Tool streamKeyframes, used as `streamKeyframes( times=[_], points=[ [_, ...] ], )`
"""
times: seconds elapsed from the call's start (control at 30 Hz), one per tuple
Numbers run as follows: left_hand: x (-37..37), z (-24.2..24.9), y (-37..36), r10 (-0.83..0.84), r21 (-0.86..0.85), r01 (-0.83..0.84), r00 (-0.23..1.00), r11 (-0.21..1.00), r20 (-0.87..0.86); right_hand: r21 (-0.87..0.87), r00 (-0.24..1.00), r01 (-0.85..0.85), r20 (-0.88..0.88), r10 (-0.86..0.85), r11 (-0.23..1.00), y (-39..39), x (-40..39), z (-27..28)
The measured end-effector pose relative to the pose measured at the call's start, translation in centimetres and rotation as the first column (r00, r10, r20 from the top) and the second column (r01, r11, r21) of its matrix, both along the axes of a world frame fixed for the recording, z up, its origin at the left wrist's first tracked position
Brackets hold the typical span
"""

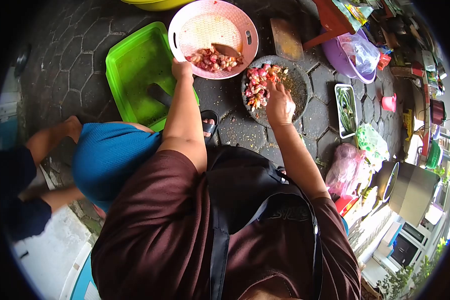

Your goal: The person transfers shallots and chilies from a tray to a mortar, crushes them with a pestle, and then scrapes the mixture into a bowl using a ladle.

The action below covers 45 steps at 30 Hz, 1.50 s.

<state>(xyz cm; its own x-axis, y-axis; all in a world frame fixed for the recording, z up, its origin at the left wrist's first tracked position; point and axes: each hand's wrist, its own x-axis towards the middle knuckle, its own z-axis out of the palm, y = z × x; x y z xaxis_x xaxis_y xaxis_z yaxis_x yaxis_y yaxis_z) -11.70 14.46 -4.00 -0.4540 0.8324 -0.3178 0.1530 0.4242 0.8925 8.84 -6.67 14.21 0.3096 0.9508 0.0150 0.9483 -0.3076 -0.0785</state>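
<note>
My left hand (182, 70) is closed on the near rim of a pink basin (245, 20), tilted toward me. Peeled shallots (212, 59) are heaped at its low side, with a dark spoon-like utensil (226, 50) resting on them. To the right, my right hand (281, 104) reaches into a dark stone mortar (301, 82). Its fingers are stretched out among red shallots and orange-red pieces (257, 85) on the left half of the bowl. Small seed-like bits coat the rest of the mortar.
A green tray (127, 70) holding a dark tool lies left of the basin. A board (286, 39) stands beyond the mortar. Right are a purple tub (335, 52), a white tray of green stalks (346, 107) and plastic bags (346, 167). Another person's leg (55, 140) is at left.
</note>
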Motion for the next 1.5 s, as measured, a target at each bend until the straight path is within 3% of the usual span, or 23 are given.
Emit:
streamKeyframes(
  times=[0.03,0.17,0.2,0.23,0.27,0.37,0.43,0.5,0.57,0.73,1.03,1.17,1.3,1.33,1.43,1.47,1.5],
  points=[
    [0.1,-0.5,0.4,-0.002,-0.005,0.002,1.0,1.0,0.004,0.124,1.0,-0.025,-0.008,0.026,0.992,-0.3,0.6,0.1],
    [0.5,-1.8,0.7,0.038,-0.028,-0.035,0.989,0.999,0.144,0.097,0.906,0.189,-0.401,-0.135,0.977,-3.1,4.0,1.4],
    [0.8,-1.5,0.5,0.053,-0.026,-0.049,0.98,0.998,0.189,-0.026,0.824,0.307,-0.492,-0.279,0.951,-4.0,4.8,2.1],
    [1.1,-1.2,0.3,0.068,-0.023,-0.065,0.97,0.998,0.235,-0.118,0.784,0.381,-0.485,-0.388,0.917,-4.8,5.9,2.3],
    [1.0,-2.1,0.5,0.033,0.056,-0.046,0.977,0.997,0.21,-0.017,0.849,0.343,-0.423,-0.317,0.939,-5.8,7.0,2.1],
    [0.7,-2.3,0.6,-0.011,-0.02,0.014,0.988,1.0,0.153,0.12,0.939,0.252,-0.272,-0.212,0.96,-7.1,8.2,1.8],
    [1.1,-1.5,0.2,-0.013,-0.011,0.015,0.987,1.0,0.159,-0.015,0.966,0.252,-0.053,-0.252,0.968,-7.0,8.0,1.8],
    [1.3,-0.8,-0.1,0.076,-0.056,-0.066,0.978,0.996,0.197,-0.031,0.977,0.213,-0.011,-0.213,0.977,-7.6,7.7,0.8],
    [1.3,0.0,-0.4,0.077,-0.064,-0.065,0.976,0.996,0.205,-0.05,0.997,0.029,0.076,-0.025,0.998,-9.0,7.2,0.5],
    [1.2,-0.5,-0.5,0.067,-0.05,-0.056,0.968,0.997,0.24,-0.227,0.961,-0.065,0.248,0.122,0.972,-12.7,9.2,2.2],
    [1.2,-1.7,-0.3,0.067,-0.012,-0.066,0.973,0.998,0.219,-0.047,0.98,0.168,0.112,-0.162,0.985,-9.4,8.9,1.0],
    [1.0,-1.8,-0.3,0.042,0.007,-0.044,0.983,0.999,0.178,-0.055,0.982,0.104,0.164,-0.093,0.993,-9.4,7.9,-0.3],
    [0.9,-1.1,-0.6,0.037,-0.019,-0.034,0.98,0.999,0.194,-0.241,0.979,0.041,0.205,0.009,0.97,-13.1,7.5,3.0],
    [0.8,-2.0,-0.3,0.03,0.0,-0.03,0.979,1.0,0.204,-0.288,0.984,0.087,0.174,-0.037,0.954,-13.2,7.5,4.3],
    [0.8,-3.4,0.0,0.031,0.067,-0.045,0.98,0.997,0.196,-0.218,0.986,0.133,0.128,-0.106,0.967,-12.5,7.7,5.9],
    [1.4,0.8,-1.5,0.059,0.014,-0.065,0.966,0.998,0.253,-0.217,0.986,0.136,0.128,-0.11,0.967,-12.0,7.7,5.5],
    [1.7,1.0,-1.8,0.059,0.018,-0.065,0.966,0.998,0.252,-0.172,0.987,0.143,0.1,-0.127,0.975,-11.1,7.7,4.8]
  ],
)
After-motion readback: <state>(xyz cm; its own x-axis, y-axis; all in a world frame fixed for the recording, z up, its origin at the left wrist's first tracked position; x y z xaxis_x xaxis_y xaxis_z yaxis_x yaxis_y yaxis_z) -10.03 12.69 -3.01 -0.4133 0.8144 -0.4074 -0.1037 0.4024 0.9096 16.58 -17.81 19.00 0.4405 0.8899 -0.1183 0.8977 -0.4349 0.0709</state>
